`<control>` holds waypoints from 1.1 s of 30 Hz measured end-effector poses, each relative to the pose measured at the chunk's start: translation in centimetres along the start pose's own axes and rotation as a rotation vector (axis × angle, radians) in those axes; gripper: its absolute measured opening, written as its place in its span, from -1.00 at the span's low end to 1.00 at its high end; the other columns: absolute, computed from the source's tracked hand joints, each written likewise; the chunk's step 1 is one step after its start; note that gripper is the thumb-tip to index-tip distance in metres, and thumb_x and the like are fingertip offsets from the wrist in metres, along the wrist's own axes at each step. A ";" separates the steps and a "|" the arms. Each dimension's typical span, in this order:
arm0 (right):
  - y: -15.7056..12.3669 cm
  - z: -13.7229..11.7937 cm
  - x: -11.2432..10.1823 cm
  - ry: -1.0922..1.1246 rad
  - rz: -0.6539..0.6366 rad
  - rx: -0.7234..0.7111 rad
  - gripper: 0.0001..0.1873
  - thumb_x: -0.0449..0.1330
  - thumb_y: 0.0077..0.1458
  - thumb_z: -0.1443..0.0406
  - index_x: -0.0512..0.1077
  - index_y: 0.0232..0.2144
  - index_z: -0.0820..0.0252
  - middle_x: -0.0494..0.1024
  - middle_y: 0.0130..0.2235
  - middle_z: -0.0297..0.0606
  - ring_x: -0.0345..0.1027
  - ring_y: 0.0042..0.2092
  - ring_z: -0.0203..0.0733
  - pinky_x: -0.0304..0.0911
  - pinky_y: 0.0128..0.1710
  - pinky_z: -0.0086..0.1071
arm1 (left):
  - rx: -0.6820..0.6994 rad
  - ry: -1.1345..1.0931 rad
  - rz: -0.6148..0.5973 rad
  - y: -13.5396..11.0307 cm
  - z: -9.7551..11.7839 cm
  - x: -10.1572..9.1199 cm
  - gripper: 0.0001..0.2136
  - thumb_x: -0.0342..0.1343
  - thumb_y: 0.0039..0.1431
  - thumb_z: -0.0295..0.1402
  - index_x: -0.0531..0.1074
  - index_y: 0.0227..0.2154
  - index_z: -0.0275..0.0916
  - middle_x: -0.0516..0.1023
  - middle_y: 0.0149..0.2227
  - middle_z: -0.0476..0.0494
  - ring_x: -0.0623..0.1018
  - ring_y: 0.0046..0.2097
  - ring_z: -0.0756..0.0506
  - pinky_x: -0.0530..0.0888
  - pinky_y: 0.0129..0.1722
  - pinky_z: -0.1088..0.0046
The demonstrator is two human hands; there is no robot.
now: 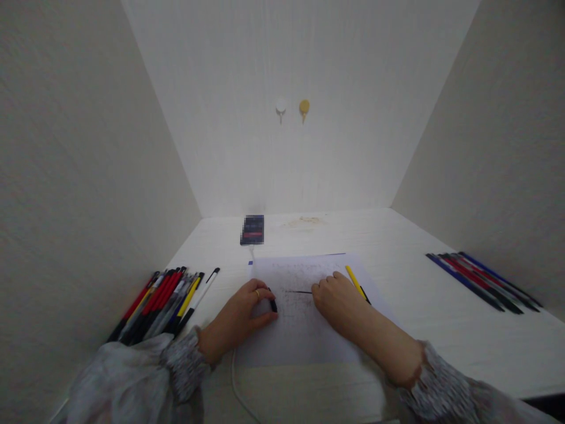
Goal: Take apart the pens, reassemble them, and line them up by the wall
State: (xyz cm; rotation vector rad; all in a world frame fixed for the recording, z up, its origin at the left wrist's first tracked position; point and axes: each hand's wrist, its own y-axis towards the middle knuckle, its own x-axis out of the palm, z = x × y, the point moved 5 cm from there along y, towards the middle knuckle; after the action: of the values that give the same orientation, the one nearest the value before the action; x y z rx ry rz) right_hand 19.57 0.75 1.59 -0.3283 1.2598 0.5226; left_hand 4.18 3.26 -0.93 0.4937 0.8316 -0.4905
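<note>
My left hand (245, 311) rests on a scribbled sheet of paper (304, 330), fingers curled round a small black pen part (273, 304), perhaps a cap. My right hand (338, 300) lies on the same sheet with fingers closed on a yellow and black pen (355, 282); the pen's body sticks out to the upper right. A thin dark piece (299, 291), like a refill, lies between the two hands at my right fingertips. Both wrists wear patterned sleeves.
A bunch of red, black, grey and yellow pens (163, 300) lies at the left by the wall. A row of blue, red and black pens (483, 280) lies at the right. A dark phone (252, 229) with a white cable (236, 383) sits behind the paper. Two hooks (292, 108) hang on the back wall.
</note>
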 end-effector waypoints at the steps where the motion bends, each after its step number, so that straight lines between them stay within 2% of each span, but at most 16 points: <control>1: -0.3 0.2 -0.2 0.019 -0.025 0.015 -0.77 -0.05 -0.09 0.52 0.39 -0.51 0.31 0.46 -0.49 -0.05 0.33 -0.43 -0.09 0.14 -0.45 -0.25 | 0.001 0.002 -0.001 0.0 0.0 0.0 -0.78 0.08 -0.09 -0.35 0.37 -0.30 -0.18 0.32 -0.21 -0.11 0.35 -0.18 -0.08 0.32 -0.17 0.37; 7: -2.0 1.9 -0.5 0.180 -0.215 0.183 -0.76 -0.04 -0.19 0.53 0.40 -0.50 0.32 0.48 -0.46 -0.02 0.37 -0.41 -0.04 0.17 -0.49 -0.31 | -0.012 0.017 -0.001 0.0 -0.2 0.0 -0.78 0.09 -0.12 -0.33 0.38 -0.32 -0.18 0.33 -0.15 -0.11 0.34 -0.11 -0.10 0.28 -0.09 0.35; 13: -1.8 1.1 -0.3 0.478 -0.202 0.236 -0.80 -0.02 -0.18 0.47 0.39 -0.51 0.27 0.47 -0.44 -0.13 0.35 -0.39 -0.17 0.16 -0.47 -0.42 | -0.035 0.029 -0.010 -0.1 -0.4 0.1 -0.76 0.08 -0.10 -0.32 0.38 -0.29 -0.17 0.34 -0.12 -0.12 0.33 -0.08 -0.12 0.25 -0.06 0.32; 20: -1.9 0.1 2.0 1.068 -0.363 0.274 -0.74 -0.02 -0.20 0.45 0.29 -0.35 0.25 0.43 -0.57 -0.33 0.21 -0.69 -0.43 0.04 -0.72 -0.59 | -0.028 0.012 -0.019 -0.2 -0.1 0.0 -0.74 0.10 -0.11 -0.32 0.37 -0.27 -0.17 0.36 -0.13 -0.12 0.34 -0.09 -0.11 0.26 -0.07 0.34; 27: -2.1 0.1 1.9 1.577 -0.399 0.292 -0.74 0.03 -0.20 0.40 0.19 -0.33 0.25 0.40 -0.63 -0.42 0.17 -0.73 -0.44 0.05 -0.75 -0.58 | -0.026 -0.013 -0.021 -0.3 -0.4 0.1 -0.75 0.09 -0.12 -0.33 0.38 -0.28 -0.17 0.37 -0.12 -0.10 0.35 -0.09 -0.10 0.25 -0.05 0.34; 31: -2.0 0.2 1.4 1.744 -0.321 0.319 -0.76 0.04 -0.20 0.39 0.19 -0.35 0.25 0.41 -0.63 -0.41 0.17 -0.73 -0.44 0.03 -0.74 -0.58 | -0.033 0.003 -0.034 -0.3 -0.3 0.1 -0.74 0.09 -0.10 -0.34 0.37 -0.27 -0.16 0.37 -0.10 -0.10 0.35 -0.08 -0.10 0.24 -0.05 0.34; 33: -2.0 -0.1 1.5 1.792 -0.322 0.297 -0.77 0.03 -0.20 0.39 0.20 -0.36 0.26 0.41 -0.63 -0.40 0.17 -0.73 -0.44 0.02 -0.74 -0.58 | -0.032 0.005 -0.032 -0.3 -0.2 0.1 -0.74 0.08 -0.10 -0.34 0.37 -0.26 -0.17 0.37 -0.10 -0.11 0.35 -0.08 -0.09 0.24 -0.04 0.35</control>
State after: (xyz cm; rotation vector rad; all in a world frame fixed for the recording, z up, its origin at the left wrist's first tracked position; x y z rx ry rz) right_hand 20.83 -0.68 0.05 -0.7842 2.8706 -0.4595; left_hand 3.92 3.14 -1.19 0.4529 0.8517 -0.5046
